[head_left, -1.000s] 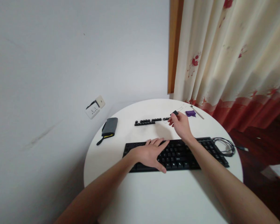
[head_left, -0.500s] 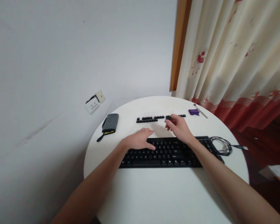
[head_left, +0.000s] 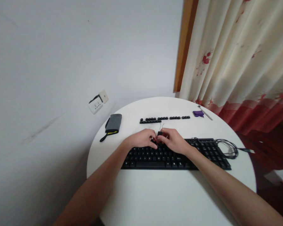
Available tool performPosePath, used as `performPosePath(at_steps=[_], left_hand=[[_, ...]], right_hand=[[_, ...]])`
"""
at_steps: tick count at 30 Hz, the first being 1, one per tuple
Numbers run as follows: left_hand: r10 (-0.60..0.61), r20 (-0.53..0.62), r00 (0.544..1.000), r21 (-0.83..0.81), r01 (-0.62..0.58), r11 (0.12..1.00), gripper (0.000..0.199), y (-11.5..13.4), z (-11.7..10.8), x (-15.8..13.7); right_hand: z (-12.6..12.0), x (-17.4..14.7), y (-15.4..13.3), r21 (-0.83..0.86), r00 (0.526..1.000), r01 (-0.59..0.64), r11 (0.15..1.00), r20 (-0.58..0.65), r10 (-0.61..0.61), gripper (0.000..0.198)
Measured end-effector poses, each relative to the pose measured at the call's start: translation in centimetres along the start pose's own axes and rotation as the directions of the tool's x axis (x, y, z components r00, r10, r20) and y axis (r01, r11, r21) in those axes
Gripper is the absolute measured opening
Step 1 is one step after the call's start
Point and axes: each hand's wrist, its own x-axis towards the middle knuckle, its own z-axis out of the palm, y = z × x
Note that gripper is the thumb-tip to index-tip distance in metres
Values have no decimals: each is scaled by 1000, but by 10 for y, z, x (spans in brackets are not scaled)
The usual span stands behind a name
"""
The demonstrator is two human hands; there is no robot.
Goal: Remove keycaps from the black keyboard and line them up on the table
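white wall [head_left: 61, 47], floral curtain [head_left: 238, 56], round table [head_left: 160, 194]

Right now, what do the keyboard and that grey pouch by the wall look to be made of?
The keyboard looks like matte black plastic: moulded keys with a dull sheen. The grey pouch seems soft fabric, possibly felt or woven cloth, with rounded, slumped edges, a yellow trim and a black strap; the exact fabric is unclear.

A single head-worn camera looks forward and down over the round table [head_left: 155, 194] toward the wall
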Motion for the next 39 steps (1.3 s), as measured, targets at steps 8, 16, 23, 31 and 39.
performPosePath(at_steps=[8,16,23,31,39], left_hand=[[-29,-20,999,-68,28,997,27,-5,7,4],[-72,-37,997,-36,71,997,30,-3,9,4],[39,-54,998,-104,-45,994,17,0,10,5],[51,-368,928,-152,-114,982,18,14,16,11],[286,-446,848,167,-235,958,9,14,25,18]], right_hand=[[-5,-4,-5,-177,981,155,972,146,-130,12],[9,-1,4,-51,997,-56,997,-62,53,15],[14,3,13,142,967,-202,969,-125,220,21],[6,7,17,209,918,-210,955,-294,266,20],[1,9,22,309,909,-232,923,-269,318,20]])
